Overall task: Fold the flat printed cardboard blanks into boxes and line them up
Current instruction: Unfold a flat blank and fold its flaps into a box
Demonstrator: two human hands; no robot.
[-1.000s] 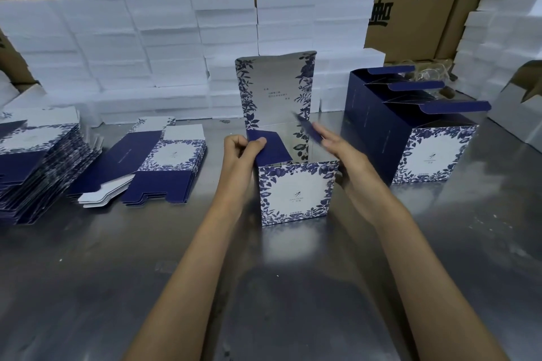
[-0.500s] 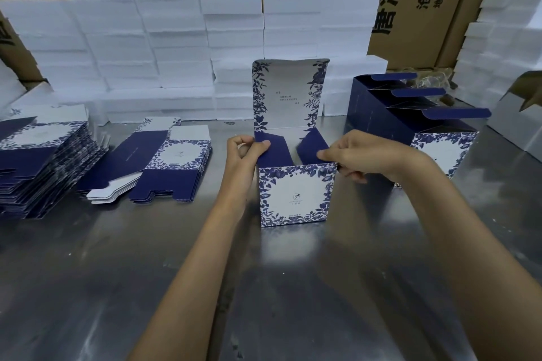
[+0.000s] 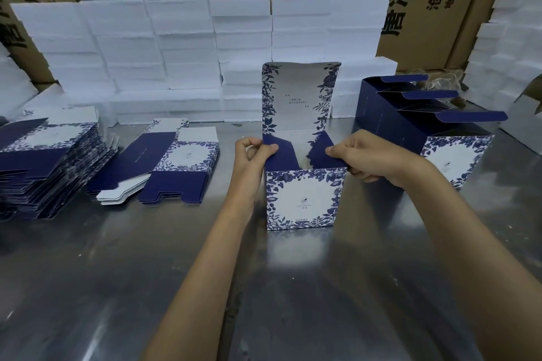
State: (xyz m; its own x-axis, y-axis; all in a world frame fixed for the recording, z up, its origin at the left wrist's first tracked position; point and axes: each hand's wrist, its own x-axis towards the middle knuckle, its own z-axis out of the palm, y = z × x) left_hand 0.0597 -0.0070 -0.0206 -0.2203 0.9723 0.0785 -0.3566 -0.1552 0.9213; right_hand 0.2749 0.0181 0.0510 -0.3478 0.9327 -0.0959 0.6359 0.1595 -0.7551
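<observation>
Between both hands (image 3: pixel 253 155) (image 3: pixel 371 160), upright box (image 3: pixel 305 199).

Your left hand (image 3: pixel 254 152) pinches a dark flap, thumb on top (fingers curled behind). Your right hand (image 3: pixel 371 155) pinches the opposite flap; both forearms reach far.

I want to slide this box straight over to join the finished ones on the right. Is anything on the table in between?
Only the right hand itself, which grips the right side flap there. Otherwise the table between the box and the finished row shows bare metal. The left hand pinches the left flap.
</observation>
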